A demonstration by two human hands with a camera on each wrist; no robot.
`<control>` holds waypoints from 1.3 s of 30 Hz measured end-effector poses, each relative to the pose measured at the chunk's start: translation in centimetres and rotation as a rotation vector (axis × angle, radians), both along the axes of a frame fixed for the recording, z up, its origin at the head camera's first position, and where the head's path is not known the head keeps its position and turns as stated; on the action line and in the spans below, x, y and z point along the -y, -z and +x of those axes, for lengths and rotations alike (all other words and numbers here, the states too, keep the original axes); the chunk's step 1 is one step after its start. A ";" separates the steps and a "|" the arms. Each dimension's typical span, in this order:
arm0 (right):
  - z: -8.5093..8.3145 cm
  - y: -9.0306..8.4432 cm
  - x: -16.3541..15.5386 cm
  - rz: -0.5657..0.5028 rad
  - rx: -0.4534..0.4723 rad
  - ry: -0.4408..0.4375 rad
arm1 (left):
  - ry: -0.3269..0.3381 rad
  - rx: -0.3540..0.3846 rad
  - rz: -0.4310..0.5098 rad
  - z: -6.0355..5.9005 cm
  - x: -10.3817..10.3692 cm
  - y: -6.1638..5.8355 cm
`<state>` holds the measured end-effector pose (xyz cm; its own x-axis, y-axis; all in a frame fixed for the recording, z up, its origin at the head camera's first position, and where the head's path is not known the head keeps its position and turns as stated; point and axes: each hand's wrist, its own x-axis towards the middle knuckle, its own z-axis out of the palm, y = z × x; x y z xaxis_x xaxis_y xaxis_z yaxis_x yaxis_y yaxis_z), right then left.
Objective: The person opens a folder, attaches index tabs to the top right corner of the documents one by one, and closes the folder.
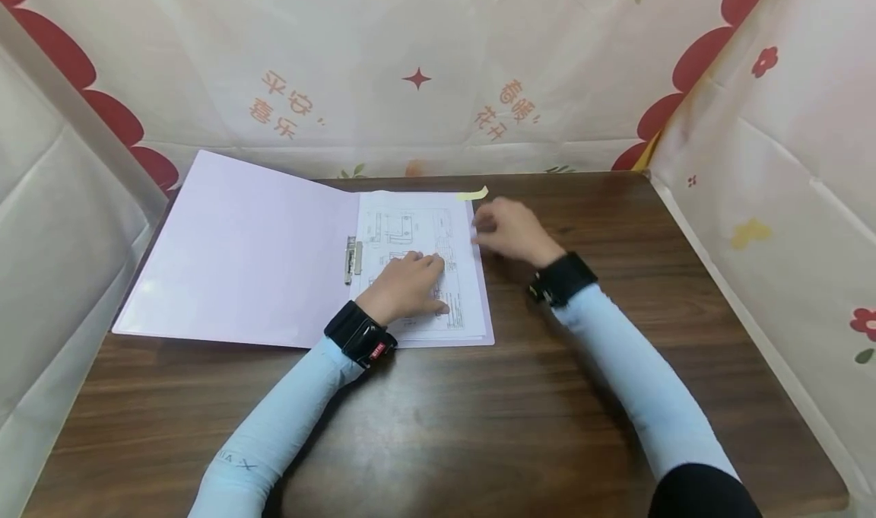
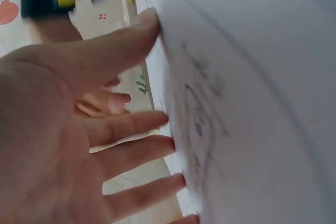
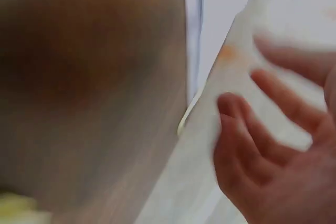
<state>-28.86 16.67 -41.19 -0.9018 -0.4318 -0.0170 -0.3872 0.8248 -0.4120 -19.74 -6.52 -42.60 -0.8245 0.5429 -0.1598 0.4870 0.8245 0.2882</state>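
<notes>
An open lilac folder [image 1: 253, 252] lies on the table with a stack of sheets [image 1: 427, 202] on its right side. Line drawings are printed on the top sheet, and a metal clip [image 1: 350, 261] sits by the fold. My left hand [image 1: 404, 286] rests on that sheet; the left wrist view has its spread fingertips [image 2: 169, 142] against the paper. Beside the upper right edge of the stack is my right hand [image 1: 512, 230], fingers loosely bent and thumb apart, with nothing between them in the right wrist view. A yellow sticky strip [image 1: 472, 195] juts from the top right corner.
The brown wooden table [image 1: 493, 434] extends in front of the folder and to its right. Patterned cloth [image 1: 417, 31] hangs behind the table and along both sides. A blurred yellow patch [image 3: 21, 208] shows low in the right wrist view.
</notes>
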 end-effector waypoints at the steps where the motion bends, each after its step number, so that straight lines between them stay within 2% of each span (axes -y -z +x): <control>1: 1.6 0.1 0.2 0.023 0.012 -0.063 | 0.003 0.008 0.005 0.0 0.2 0.0; 3: 4.4 0.3 0.5 0.069 0.037 -0.164 | 0.011 0.025 0.015 0.1 0.5 -0.1; 5: 6.7 0.4 0.9 0.116 0.063 -0.227 | 0.020 0.037 0.024 0.2 0.8 -0.2; 7: 8.2 0.6 1.1 0.146 0.076 -0.251 | 0.030 0.027 0.025 0.3 1.0 -0.3; 9: 9.0 0.8 1.2 0.161 0.065 -0.266 | 0.036 -0.014 0.019 0.5 1.2 -0.4; 14: 9.0 1.2 1.2 0.145 0.050 -0.274 | 0.024 -0.133 -0.043 2.0 2.1 -0.1; 19: 9.0 1.6 0.9 0.120 0.063 -0.259 | 0.049 -0.143 -0.039 4.6 2.8 0.0; 23: 9.3 2.0 1.1 0.093 -0.010 -0.257 | 0.073 -0.155 -0.012 5.9 3.0 -0.2; 26: 9.5 1.8 1.4 0.091 -0.060 -0.262 | 0.076 -0.182 0.009 6.2 3.1 -0.2; 29: 9.7 0.7 1.2 0.071 -0.058 -0.221 | 0.065 -0.201 0.065 6.2 3.2 0.0; 33: 9.9 -1.2 0.4 -0.040 -0.059 -0.144 | 0.011 -0.211 0.165 5.8 3.6 0.2; 35: 10.0 -1.4 0.2 -0.054 -0.057 -0.152 | -0.021 -0.209 0.203 5.7 3.9 0.2; 39: 10.2 -0.5 0.4 0.069 0.040 -0.242 | -0.066 -0.210 0.232 6.0 4.4 0.0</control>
<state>-18.62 16.30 -40.73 -0.7701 -0.6319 -0.0875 -0.5616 0.7366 -0.3770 -13.75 -10.90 -42.62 -0.8610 0.4890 0.1396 0.5033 0.7803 0.3711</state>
